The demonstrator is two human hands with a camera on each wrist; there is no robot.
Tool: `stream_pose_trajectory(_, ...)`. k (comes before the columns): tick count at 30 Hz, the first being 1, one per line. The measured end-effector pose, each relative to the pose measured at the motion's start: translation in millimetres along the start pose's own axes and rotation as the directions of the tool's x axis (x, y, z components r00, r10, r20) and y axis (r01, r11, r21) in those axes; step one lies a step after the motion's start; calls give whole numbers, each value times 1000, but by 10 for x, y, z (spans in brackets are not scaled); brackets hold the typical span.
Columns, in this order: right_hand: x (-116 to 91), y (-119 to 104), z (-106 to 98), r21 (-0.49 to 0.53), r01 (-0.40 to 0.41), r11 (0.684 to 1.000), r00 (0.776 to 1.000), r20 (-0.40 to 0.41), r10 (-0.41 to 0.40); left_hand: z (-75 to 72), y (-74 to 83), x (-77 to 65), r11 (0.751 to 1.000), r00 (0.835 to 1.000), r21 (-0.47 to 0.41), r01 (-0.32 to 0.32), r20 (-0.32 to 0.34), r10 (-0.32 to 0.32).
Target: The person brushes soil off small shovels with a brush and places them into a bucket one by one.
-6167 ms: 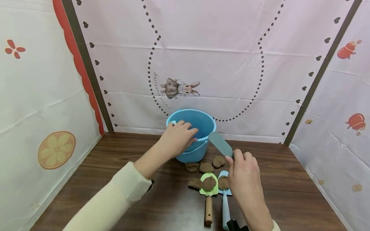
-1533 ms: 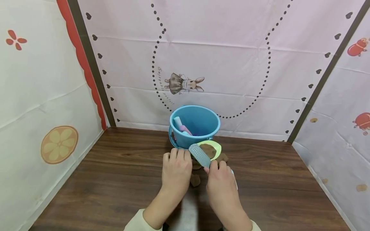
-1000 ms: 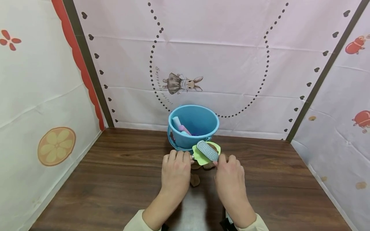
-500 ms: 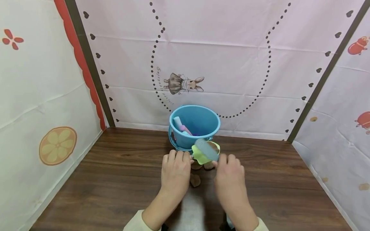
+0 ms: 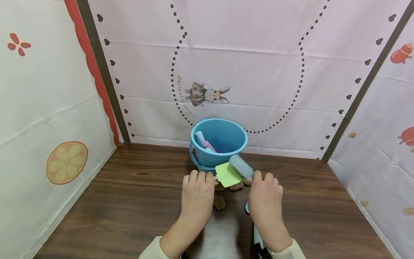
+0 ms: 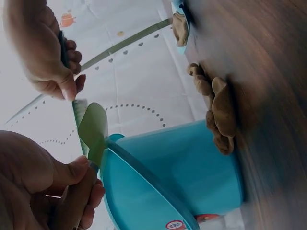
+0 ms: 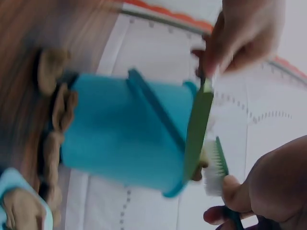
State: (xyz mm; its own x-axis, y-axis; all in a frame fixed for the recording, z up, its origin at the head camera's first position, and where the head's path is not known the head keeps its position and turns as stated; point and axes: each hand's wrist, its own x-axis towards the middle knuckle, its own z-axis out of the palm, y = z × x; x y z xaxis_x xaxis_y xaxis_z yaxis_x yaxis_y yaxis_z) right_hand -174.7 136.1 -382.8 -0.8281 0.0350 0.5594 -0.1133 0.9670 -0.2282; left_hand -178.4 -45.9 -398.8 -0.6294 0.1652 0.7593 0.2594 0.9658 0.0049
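Note:
My left hand (image 5: 198, 198) grips the wooden handle of a small shovel with a green blade (image 5: 227, 175), just in front of the blue bucket (image 5: 204, 159). My right hand (image 5: 266, 205) holds a brush (image 5: 241, 166) with a grey-teal back; its white bristles (image 7: 212, 170) face the blade in the right wrist view. The brush overlaps the blade's right corner in the head view. A small brown lump (image 7: 199, 171) shows between blade and bristles. Several brown clay-like lumps (image 5: 219, 202) lie on the table by the bucket.
A blue shovel (image 7: 13, 178) bearing a brown lump lies on the table, mostly hidden under my right forearm in the head view. Pale blue and pink handles (image 5: 208, 145) stick up inside the bucket. Printed cloth (image 5: 258, 79) hangs behind the dark wooden table (image 5: 142, 187).
The brown lump seen on the green blade has gone from its visible face. Across the blade the brush has moved to the right. Earlier, this shovel lay on the table and my left hand was at the bucket.

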Motion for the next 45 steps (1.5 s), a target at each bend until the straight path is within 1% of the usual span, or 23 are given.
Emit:
stream_pose_trajectory(3, 56, 105, -35, 19, -50, 999, 996, -70, 52, 6, 5, -6, 1000, 1000, -4, 0, 12, 0)
stream_pose_trajectory(5, 64, 118, -67, 36, -56, 998, 992, -107, 60, 8, 7, -9, 1000, 1000, -5, -1, 22, 1)
stream_pose_trajectory(6, 56, 101, -83, 43, -43, 998, 992, -114, 47, 10, 6, -10, 1000, 1000, -4, -1, 27, 1)
stream_pose_trajectory(7, 42, 70, -95, 50, -24, 998, 994, -105, 29, 12, 6, -12, 1000, 999, -3, 0, 32, 0)
stream_pose_trajectory(9, -1, -23, -105, 62, 34, 998, 998, -62, -30, 13, 4, -15, 1000, 999, -2, 2, 39, -2)
stream_pose_trajectory(12, -83, -191, -83, 57, 103, 993, 993, 54, -106, 13, 2, -16, 1000, 999, -8, 7, 44, -7)
stream_pose_trajectory(14, -119, -260, -52, 34, 117, 993, 986, 114, -120, 2, -1, -10, 1000, 999, -15, 9, 42, -9)
stream_pose_trajectory(16, -127, -265, -17, 12, 105, 994, 985, 138, -106, -9, -15, -3, 1000, 999, -21, 7, 43, -6)
stream_pose_trajectory(19, -75, -155, 28, -1, 53, 999, 990, 132, -52, -20, -51, -3, 1000, 999, -28, 0, 41, 1)
stream_pose_trajectory(23, 19, 55, 39, -6, -29, 1000, 994, 104, 30, -23, -87, -27, 999, 999, -40, -15, 41, 17)
stream_pose_trajectory(25, 41, 106, 17, 2, -51, 999, 995, 88, 51, -22, -97, -34, 999, 999, -45, -20, 41, 22)
stream_pose_trajectory(26, 43, 108, 4, 4, -49, 999, 996, 75, 49, -22, -100, -34, 999, 999, -49, -21, 40, 23)
stream_pose_trajectory(28, 27, 56, -24, 22, -27, 999, 998, 65, 25, -14, -109, -28, 998, 999, -51, -21, 36, 23)
stream_pose_trajectory(30, -17, -52, -39, 44, 32, 999, 997, 69, -35, -10, -115, -16, 999, 999, -51, -19, 32, 21)
stream_pose_trajectory(32, -73, -175, -30, 48, 102, 994, 992, 74, -106, -15, -116, -10, 998, 999, -54, -18, 25, 20)
stream_pose_trajectory(34, -111, -256, -5, 47, 147, 988, 986, 73, -150, -23, -112, -6, 998, 1000, -57, -18, 19, 20)
stream_pose_trajectory(35, -117, -270, 6, 47, 153, 987, 985, 71, -156, -29, -109, -5, 998, 1000, -59, -19, 16, 20)
stream_pose_trajectory(37, -104, -245, 28, 41, 136, 990, 989, 62, -138, -39, -102, -7, 998, 1000, -65, -20, 10, 21)
stream_pose_trajectory(42, 6, 1, 26, 31, 23, 999, 999, 41, -25, -52, -82, -22, 998, 1000, -70, -11, 10, 12)
stream_pose_trajectory(45, 36, 95, -5, 34, -10, 999, 1000, 18, 9, -49, -72, -36, 998, 1000, -69, -8, 20, 9)
